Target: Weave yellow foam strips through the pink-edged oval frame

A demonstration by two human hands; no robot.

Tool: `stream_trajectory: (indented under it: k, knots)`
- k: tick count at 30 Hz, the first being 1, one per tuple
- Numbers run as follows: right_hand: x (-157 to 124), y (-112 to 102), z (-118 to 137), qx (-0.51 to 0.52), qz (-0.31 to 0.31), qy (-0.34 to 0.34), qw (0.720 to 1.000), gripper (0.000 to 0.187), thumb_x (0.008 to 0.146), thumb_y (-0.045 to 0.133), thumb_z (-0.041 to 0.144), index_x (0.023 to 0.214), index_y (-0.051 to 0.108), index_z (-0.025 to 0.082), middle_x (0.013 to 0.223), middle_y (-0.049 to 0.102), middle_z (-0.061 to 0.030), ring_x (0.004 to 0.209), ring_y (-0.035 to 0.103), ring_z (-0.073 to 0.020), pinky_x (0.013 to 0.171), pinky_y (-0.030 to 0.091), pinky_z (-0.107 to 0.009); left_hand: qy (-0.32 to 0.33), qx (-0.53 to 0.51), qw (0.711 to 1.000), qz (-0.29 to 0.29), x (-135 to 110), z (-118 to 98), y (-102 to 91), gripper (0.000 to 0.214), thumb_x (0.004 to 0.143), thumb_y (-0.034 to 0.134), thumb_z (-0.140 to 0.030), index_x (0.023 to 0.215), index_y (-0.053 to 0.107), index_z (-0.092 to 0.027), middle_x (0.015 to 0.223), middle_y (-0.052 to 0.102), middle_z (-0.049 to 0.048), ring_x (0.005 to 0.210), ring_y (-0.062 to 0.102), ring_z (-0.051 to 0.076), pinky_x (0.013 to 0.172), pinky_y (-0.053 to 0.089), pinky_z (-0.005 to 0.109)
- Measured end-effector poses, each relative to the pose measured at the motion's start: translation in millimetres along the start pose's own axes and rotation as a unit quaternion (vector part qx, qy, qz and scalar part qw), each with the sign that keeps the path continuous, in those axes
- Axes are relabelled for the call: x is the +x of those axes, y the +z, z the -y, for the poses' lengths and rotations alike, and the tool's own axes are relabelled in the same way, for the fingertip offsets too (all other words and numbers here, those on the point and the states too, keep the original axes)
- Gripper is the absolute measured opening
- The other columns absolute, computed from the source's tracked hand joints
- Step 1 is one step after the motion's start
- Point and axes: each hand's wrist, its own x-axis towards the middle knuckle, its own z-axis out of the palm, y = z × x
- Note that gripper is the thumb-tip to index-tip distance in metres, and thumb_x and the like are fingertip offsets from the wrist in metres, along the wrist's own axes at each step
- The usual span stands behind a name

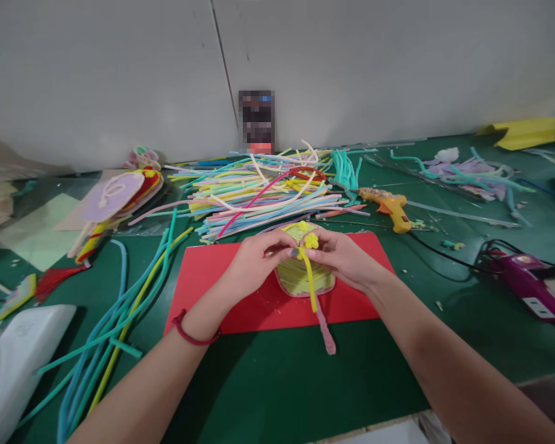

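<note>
A yellow pipe cleaner (311, 283) is pinched between my two hands, with looped petals at its upper end and a straight tail hanging down. My left hand (259, 256) is closed, thumb and finger pressed on it near the petals. From the other side my right hand (340, 256) grips the same piece just below the loops. Beneath the hands lies a yellow-green fan (289, 280) with a pink rim and a pink handle (324, 330). Another small yellow flower shape shows at the fan's top. The fan lies on a red board (213, 290); my fingers hide part of it.
Many coloured pipe cleaners (259, 197) are heaped behind the board. To the right are a yellow glue gun (388, 206) with a black cord and a purple device (531, 287). At left are finished-looking fans (113, 194), loose stems (115, 320) and a white object (23, 357).
</note>
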Motion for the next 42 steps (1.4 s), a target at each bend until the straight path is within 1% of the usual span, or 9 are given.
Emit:
stream_trajectory:
  k: [4, 7, 13, 19, 25, 31, 36, 42]
  knots:
    - [-0.8, -0.2, -0.3, -0.005, 0.010, 0.002, 1.000, 0.021, 0.063, 0.074, 0.030, 0.075, 0.060, 0.020, 0.072, 0.059, 0.0019, 0.067, 0.058, -0.0122, 0.065, 0.048, -0.026, -0.005, -0.032, 0.999, 0.020, -0.2, -1.4, -1.2, 0.008, 0.077, 0.054, -0.021, 0.077, 0.062, -0.018, 0.082, 0.066, 0.0002, 0.075, 0.058, 0.012, 0.067, 0.046, 0.021]
    - [-0.8, -0.3, -1.4, -0.016, 0.008, -0.006, 1.000, 0.021, 0.063, 0.074, 0.030, 0.074, 0.059, 0.021, 0.072, 0.059, 0.0023, 0.067, 0.058, -0.0120, 0.064, 0.047, -0.026, -0.006, -0.028, 0.999, 0.027, -0.3, -2.1, -1.5, 0.008, 0.078, 0.054, -0.021, 0.077, 0.062, -0.018, 0.082, 0.066, 0.0004, 0.076, 0.058, 0.013, 0.067, 0.046, 0.022]
    - [-1.2, 0.3, -1.7, -0.032, -0.010, -0.016, 0.999, 0.022, 0.063, 0.074, 0.030, 0.076, 0.060, 0.020, 0.074, 0.059, 0.0012, 0.068, 0.058, -0.0128, 0.065, 0.046, -0.027, 0.010, -0.014, 1.000, 0.020, -0.9, -4.5, -1.7, 0.009, 0.078, 0.053, -0.018, 0.077, 0.061, -0.018, 0.082, 0.066, -0.0006, 0.075, 0.058, 0.011, 0.065, 0.045, 0.019]
    - [-1.2, 0.4, -1.0, -0.063, -0.024, -0.022, 0.997, 0.024, 0.064, 0.073, 0.032, 0.078, 0.059, 0.019, 0.074, 0.058, 0.0007, 0.068, 0.056, -0.0130, 0.063, 0.044, -0.026, 0.013, 0.005, 1.000, 0.018, -0.7, -4.0, -1.6, 0.010, 0.079, 0.052, -0.021, 0.079, 0.062, -0.018, 0.081, 0.065, -0.0005, 0.074, 0.058, 0.011, 0.064, 0.045, 0.019]
    - [-1.6, -0.1, -1.1, -0.093, -0.023, -0.033, 0.995, 0.025, 0.065, 0.072, 0.034, 0.079, 0.059, 0.019, 0.076, 0.057, -0.0006, 0.070, 0.055, -0.0141, 0.064, 0.044, -0.028, 0.017, 0.030, 0.999, 0.016, -1.1, -3.3, -2.0, 0.011, 0.080, 0.052, -0.023, 0.079, 0.062, -0.018, 0.080, 0.065, -0.0006, 0.073, 0.057, 0.011, 0.065, 0.045, 0.020]
    - [-1.9, 2.0, 2.9, -0.101, -0.026, -0.047, 0.993, 0.022, 0.067, 0.070, 0.033, 0.080, 0.060, 0.019, 0.077, 0.057, -0.0003, 0.069, 0.054, -0.0129, 0.063, 0.043, -0.026, 0.054, 0.061, 0.997, 0.000, -2.1, -4.9, -3.7, 0.011, 0.081, 0.051, -0.016, 0.080, 0.062, -0.019, 0.080, 0.065, -0.0007, 0.074, 0.058, 0.011, 0.067, 0.044, 0.019]
    - [-2.2, 5.3, 4.7, -0.065, -0.023, -0.055, 0.996, 0.020, 0.069, 0.068, 0.034, 0.078, 0.060, 0.019, 0.078, 0.057, -0.0006, 0.072, 0.054, -0.0135, 0.068, 0.043, -0.027, 0.072, 0.089, 0.993, -0.020, -3.2, -5.0, -4.7, 0.011, 0.081, 0.051, -0.013, 0.081, 0.061, -0.019, 0.081, 0.065, -0.0012, 0.075, 0.058, 0.010, 0.069, 0.044, 0.019]
    - [0.2, 7.9, -2.0, -0.005, -0.033, -0.049, 0.998, 0.018, 0.070, 0.068, 0.032, 0.077, 0.058, 0.019, 0.078, 0.055, 0.0004, 0.074, 0.054, -0.0126, 0.071, 0.044, -0.027, 0.051, 0.074, 0.996, -0.028, -2.8, -5.6, -0.4, 0.007, 0.081, 0.052, -0.016, 0.079, 0.059, -0.018, 0.079, 0.065, -0.0015, 0.071, 0.058, 0.010, 0.065, 0.045, 0.019]
